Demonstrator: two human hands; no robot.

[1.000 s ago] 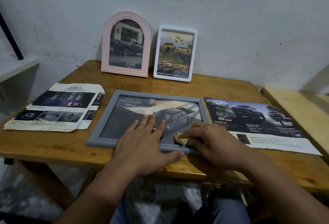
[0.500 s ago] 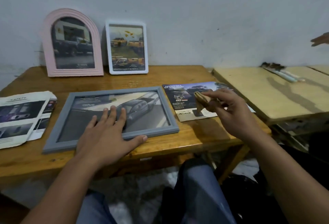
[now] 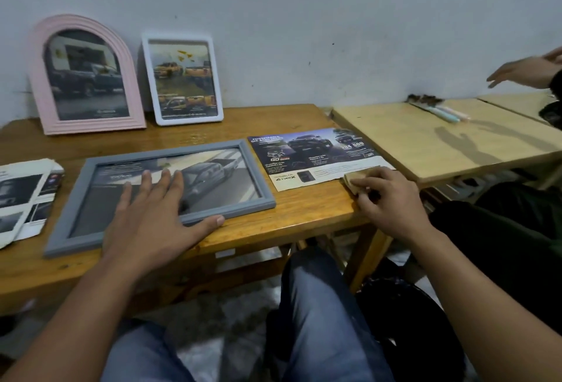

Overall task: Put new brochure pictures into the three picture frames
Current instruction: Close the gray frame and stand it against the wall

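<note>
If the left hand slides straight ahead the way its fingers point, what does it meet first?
The left hand lies flat on the grey rectangular picture frame. Straight on, it would likely meet that frame's far rail first, then probably the white rectangular picture frame, though depth is unclear.

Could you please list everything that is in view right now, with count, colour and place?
arched frame: 1, pink, stands against the wall, back left of the table.
upright frame: 1, white, stands beside the arched one.
flat frame: 1, grey, lies face up near the table's front edge.
truck brochure: 1, dark print on white, flat to the right of the flat frame.
brochure sheets: a few, white and dark, left edge of the table.
wooden table: 1, brown.
side tables: 2, pale wood, on the right.
pens: a few, pastel, on the nearer side table.
another person's hand: 1, far right.
left hand: flat on the flat frame.
right hand: grips a tan cloth at the truck brochure's corner.
</note>
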